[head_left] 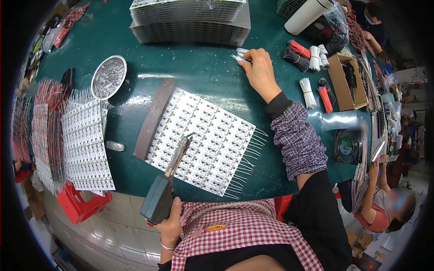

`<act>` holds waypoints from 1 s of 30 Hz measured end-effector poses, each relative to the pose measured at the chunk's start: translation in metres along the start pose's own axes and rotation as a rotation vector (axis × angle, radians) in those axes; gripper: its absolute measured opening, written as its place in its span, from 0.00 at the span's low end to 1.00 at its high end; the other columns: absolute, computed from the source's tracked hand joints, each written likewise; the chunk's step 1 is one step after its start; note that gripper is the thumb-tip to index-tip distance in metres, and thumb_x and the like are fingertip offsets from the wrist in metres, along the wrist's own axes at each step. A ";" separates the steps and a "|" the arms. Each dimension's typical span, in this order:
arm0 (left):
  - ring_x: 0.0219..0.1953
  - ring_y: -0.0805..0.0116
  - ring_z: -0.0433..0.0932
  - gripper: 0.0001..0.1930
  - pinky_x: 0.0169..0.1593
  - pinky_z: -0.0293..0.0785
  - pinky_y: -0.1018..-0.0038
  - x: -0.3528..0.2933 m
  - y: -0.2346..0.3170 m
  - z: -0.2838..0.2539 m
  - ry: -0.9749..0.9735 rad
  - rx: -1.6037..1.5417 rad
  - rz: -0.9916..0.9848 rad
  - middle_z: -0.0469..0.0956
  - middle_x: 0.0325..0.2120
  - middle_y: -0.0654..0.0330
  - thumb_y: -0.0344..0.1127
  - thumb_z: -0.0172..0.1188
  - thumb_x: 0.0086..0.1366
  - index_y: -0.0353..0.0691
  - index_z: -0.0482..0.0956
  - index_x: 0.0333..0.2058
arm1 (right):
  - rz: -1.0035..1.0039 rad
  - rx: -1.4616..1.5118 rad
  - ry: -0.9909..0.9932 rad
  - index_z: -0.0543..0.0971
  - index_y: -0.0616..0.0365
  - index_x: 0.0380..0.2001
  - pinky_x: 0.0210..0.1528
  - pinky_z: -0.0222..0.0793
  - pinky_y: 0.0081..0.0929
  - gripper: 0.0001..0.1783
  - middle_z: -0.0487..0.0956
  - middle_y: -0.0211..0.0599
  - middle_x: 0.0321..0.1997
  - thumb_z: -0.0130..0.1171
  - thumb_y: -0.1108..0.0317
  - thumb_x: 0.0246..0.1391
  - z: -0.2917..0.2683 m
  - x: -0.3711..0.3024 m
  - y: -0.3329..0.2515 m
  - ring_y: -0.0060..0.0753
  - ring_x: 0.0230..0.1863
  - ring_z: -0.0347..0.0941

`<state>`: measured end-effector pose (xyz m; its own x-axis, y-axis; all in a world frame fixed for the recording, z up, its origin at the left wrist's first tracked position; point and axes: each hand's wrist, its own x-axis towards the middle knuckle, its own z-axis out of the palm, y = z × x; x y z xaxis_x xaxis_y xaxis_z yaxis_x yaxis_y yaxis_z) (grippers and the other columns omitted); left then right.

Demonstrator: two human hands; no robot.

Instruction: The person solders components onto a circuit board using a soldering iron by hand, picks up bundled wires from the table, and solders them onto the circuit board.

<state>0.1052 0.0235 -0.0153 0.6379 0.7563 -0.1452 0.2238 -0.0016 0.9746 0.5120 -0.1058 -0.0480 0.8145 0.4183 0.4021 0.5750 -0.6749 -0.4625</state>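
My left hand (170,222) is closed round the handle of a dark green soldering gun (157,198). Its long metal tip slants up over a white panel of small circuit boards (203,144); whether it touches cannot be seen. White wires stick out in a row along the panel's right edge. A brown bar (154,119) lies along its left edge. Farther off, my right hand (260,70) pinches thin white wires (239,56) close to the green tabletop, in front of a tall stack of panels (190,27).
Wired panels (88,140) stand at the left, near a metal bowl (109,77) of grey scraps. To the right are wire bundles (307,92), a cardboard box (347,83) and a black fan (348,147). A red stool (83,205) stands below. Two people work at the right.
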 end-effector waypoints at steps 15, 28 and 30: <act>0.21 0.77 0.71 0.20 0.22 0.66 0.81 0.000 -0.007 0.001 -0.034 0.040 0.094 0.77 0.41 0.54 0.15 0.58 0.56 0.29 0.72 0.49 | -0.230 -0.123 -0.077 0.75 0.61 0.27 0.41 0.68 0.41 0.01 0.76 0.45 0.32 0.57 0.76 0.50 -0.010 0.008 0.000 0.48 0.37 0.72; 0.21 0.78 0.70 0.19 0.23 0.65 0.81 -0.016 -0.007 -0.003 -0.034 0.047 0.079 0.78 0.39 0.55 0.16 0.59 0.57 0.29 0.74 0.49 | -0.618 -0.638 -0.244 0.78 0.55 0.22 0.33 0.66 0.31 0.04 0.77 0.34 0.27 0.61 0.74 0.38 -0.058 -0.006 -0.058 0.36 0.36 0.74; 0.21 0.78 0.70 0.20 0.23 0.65 0.81 -0.019 -0.007 -0.003 -0.046 0.002 0.087 0.78 0.40 0.54 0.15 0.59 0.56 0.29 0.73 0.49 | -0.641 -0.718 -0.313 0.79 0.53 0.21 0.32 0.65 0.29 0.04 0.78 0.34 0.26 0.62 0.73 0.37 -0.054 -0.011 -0.067 0.34 0.35 0.75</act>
<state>0.0890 0.0113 -0.0189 0.6879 0.7227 -0.0673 0.1673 -0.0677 0.9836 0.4609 -0.0982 0.0212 0.4119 0.9012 0.1351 0.8124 -0.4303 0.3936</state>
